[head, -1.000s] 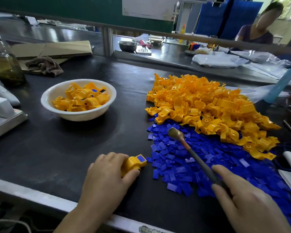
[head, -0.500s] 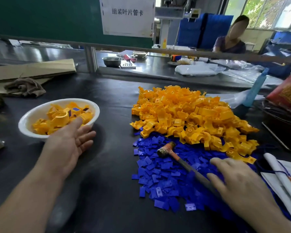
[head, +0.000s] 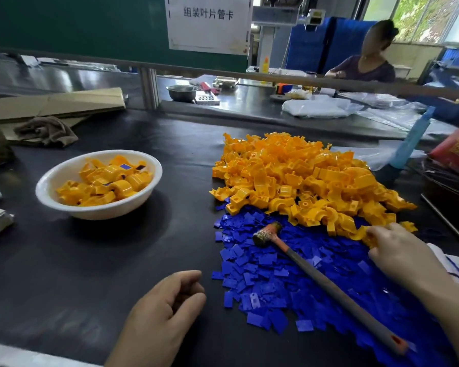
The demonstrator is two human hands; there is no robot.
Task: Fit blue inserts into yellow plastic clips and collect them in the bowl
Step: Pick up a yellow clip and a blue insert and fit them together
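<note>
So, the white sign (head: 208,22) at top centre reads 组装叶片管卡. The yellow clips (head: 297,178), chunky curved saddle shapes, are heaped centre-right, with the flat blue inserts (head: 249,282) spread just below and a hammer (head: 323,282) lying on them. More clips, some showing blue, sit in the white bowl (head: 104,211) at left. Left hand (head: 162,313) is loosely curled and empty; right hand (head: 400,250) touches the heap's lower-right edge, can't tell if it's gripping anything.

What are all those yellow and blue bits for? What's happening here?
Someone is putting clips together. Their right hand touches the edge of the yellow clips pile, perhaps to pick one. Their left hand rests empty on the table. The hammer lies on the blue inserts. The white bowl holds finished clips.
</note>
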